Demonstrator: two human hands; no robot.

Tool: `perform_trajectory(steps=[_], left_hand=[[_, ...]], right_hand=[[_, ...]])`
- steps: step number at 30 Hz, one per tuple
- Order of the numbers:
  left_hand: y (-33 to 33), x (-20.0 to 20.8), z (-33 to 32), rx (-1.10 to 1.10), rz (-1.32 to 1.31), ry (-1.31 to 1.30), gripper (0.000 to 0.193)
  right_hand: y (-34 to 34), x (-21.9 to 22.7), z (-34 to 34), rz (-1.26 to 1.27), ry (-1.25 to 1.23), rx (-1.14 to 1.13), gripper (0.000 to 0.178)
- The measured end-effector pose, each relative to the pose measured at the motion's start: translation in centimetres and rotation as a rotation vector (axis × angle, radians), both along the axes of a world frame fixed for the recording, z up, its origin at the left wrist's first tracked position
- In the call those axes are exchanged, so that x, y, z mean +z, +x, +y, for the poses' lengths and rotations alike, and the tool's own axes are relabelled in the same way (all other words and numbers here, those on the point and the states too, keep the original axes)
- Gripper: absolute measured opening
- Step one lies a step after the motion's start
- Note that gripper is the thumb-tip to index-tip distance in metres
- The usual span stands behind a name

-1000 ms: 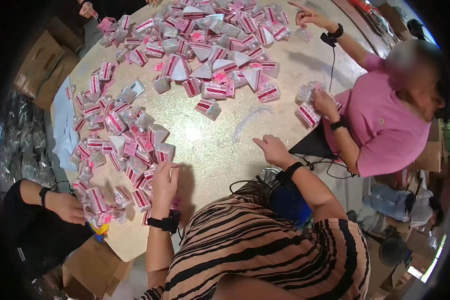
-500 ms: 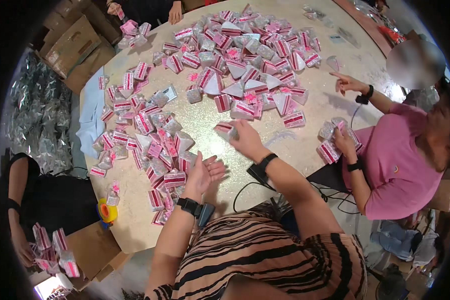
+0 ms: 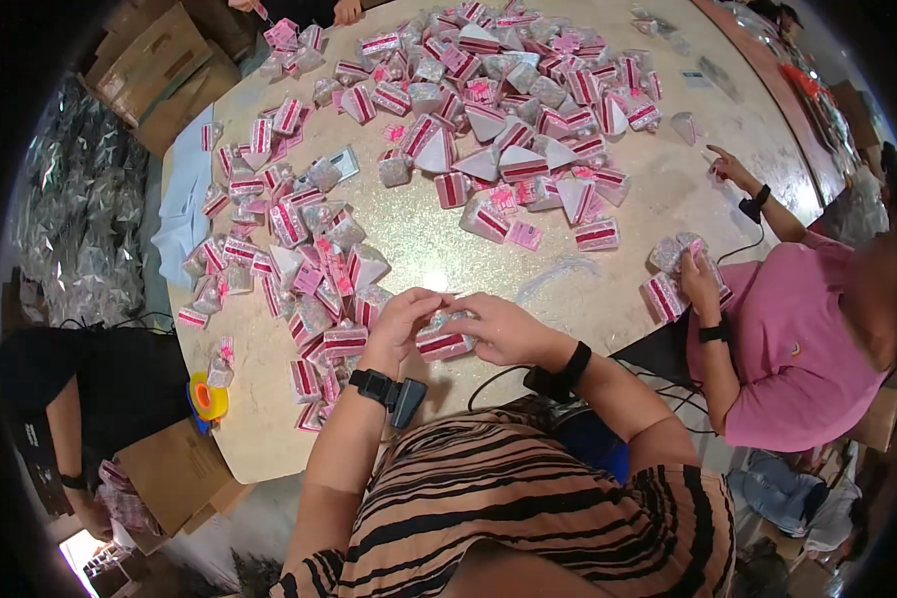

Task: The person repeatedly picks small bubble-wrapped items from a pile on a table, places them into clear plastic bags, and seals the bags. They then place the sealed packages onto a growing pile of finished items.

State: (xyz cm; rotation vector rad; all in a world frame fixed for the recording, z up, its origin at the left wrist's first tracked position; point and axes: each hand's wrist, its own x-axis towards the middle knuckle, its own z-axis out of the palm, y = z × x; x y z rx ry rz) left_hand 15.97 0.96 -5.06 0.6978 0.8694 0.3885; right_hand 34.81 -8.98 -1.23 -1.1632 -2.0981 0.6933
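Note:
Close in front of me, both hands meet over one wrapped cake-slice-shaped piece [image 3: 443,344], wedge-like, with red and white layers and a clear glittery wrapper. My right hand [image 3: 511,330] grips it from the right with bent fingers. My left hand [image 3: 401,324] closes on its upper left side, fingertips near those of the right; their exact hold is partly hidden. Just left of my left hand lies a pile of similar wrapped slices [image 3: 345,341] with pink cards. A larger heap [image 3: 523,162] of them covers the far middle of the table.
The table [image 3: 389,244] is pale and glittery. A co-worker in a pink shirt [image 3: 797,339] holds several slices at the right. On the left are a yellow tape dispenser [image 3: 207,397], light blue cloth [image 3: 181,214] and an open cardboard box [image 3: 174,478]. Another person [image 3: 100,389] stands at far left.
My right hand has brought the slice from mid-table back toward me. My left hand, open palm-up before, has turned and closed on it. The left co-worker's slices have moved down by the box.

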Motion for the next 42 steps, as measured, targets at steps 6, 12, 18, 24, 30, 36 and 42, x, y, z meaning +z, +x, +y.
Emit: perform_trajectory(steps=[6,12,18,24,30,36,42], left_hand=[[-0.8,0.4,1.1,0.191,-0.016,0.071,0.043],[-1.1,1.9,0.7,0.167,-0.002,0.080,0.047],[-1.5,1.3,-0.5,0.105,0.200,0.139,0.007],[-1.6,0.9,-1.2,0.192,0.404,0.400,0.023],[0.5,3.9,-0.9,0.025,0.392,0.641,0.034],[0.9,5.8,-2.1,0.031,0.275,0.605,0.039],[-1.5,2.5,-1.4,0.239,0.333,0.273,0.039]], right_hand=[[2.1,-1.1,1.3,0.202,-0.343,-0.263,0.056],[9.4,-8.3,4.6,-0.307,-0.180,-1.070,0.036],[10.6,-10.2,5.5,-0.338,-0.219,-1.020,0.027],[6.6,-1.6,5.2,-0.076,-0.031,-0.704,0.013],[0.7,4.6,5.5,-0.021,0.077,-0.132,0.007],[-1.9,3.4,6.0,0.233,-0.132,-0.176,0.010],[-0.1,-0.3,6.2,0.587,-0.464,-0.423,0.016]])
